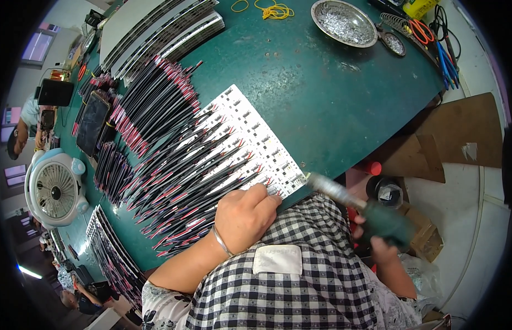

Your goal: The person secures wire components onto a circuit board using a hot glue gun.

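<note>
A white circuit board panel lies slanted on the green table, with rows of black-and-red wires attached and trailing left. My left hand rests at the panel's near edge, its fingers pinched together by the last wire ends; what lies between the fingertips is mostly hidden. On the right, my right hand is wrapped around the green handle of a soldering iron, blurred by motion. The iron's metal barrel points at the panel's near right corner, and I cannot tell whether its tip touches.
Bundles of cut wires and a phone lie to the left, near stacked panels and a fan. A metal bowl of solder scraps stands at the back right. Cardboard leans beyond the table's right edge.
</note>
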`<action>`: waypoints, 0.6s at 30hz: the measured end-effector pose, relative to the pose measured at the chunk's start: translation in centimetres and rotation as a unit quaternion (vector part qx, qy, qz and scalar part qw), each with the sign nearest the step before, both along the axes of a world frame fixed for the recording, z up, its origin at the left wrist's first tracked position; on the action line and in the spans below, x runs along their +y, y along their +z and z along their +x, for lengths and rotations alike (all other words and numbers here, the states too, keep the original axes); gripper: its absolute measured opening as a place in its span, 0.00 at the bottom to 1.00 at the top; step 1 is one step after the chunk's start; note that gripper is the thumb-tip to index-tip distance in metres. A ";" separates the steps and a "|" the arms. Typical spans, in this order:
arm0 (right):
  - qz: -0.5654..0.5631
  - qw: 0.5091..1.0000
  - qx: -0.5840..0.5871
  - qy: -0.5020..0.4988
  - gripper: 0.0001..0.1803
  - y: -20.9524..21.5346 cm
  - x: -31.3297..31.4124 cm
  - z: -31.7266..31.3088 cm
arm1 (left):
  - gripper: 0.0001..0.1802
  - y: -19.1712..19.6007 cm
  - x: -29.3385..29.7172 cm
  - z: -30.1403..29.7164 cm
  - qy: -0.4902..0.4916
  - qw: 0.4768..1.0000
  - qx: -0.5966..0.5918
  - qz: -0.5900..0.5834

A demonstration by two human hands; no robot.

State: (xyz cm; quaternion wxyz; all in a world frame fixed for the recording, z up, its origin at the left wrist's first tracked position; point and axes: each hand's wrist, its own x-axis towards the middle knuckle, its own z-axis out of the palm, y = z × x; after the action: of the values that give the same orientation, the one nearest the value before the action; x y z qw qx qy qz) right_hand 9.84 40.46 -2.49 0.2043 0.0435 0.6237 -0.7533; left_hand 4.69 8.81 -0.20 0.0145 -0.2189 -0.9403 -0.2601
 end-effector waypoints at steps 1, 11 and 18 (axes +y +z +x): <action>-0.029 0.998 0.040 -0.036 0.34 0.3 -1.0 -1.2 | 0.14 0.0 0.0 0.1 0.001 1.000 0.003 -0.003; -0.230 0.966 0.046 -0.113 0.27 -0.3 -13.4 -8.0 | 0.08 -0.4 -0.8 0.9 0.002 1.000 0.020 0.017; -0.235 0.970 0.048 -0.044 0.28 -0.2 -15.4 -8.4 | 0.07 -0.5 -1.3 2.1 0.044 0.998 0.034 0.008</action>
State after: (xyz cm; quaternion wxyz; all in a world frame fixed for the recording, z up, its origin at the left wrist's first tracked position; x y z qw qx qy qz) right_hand 1.47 25.03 -2.69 0.1452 -0.0145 0.4359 -0.8881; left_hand 6.84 7.47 -0.70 0.0595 -0.1863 -0.9459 -0.2590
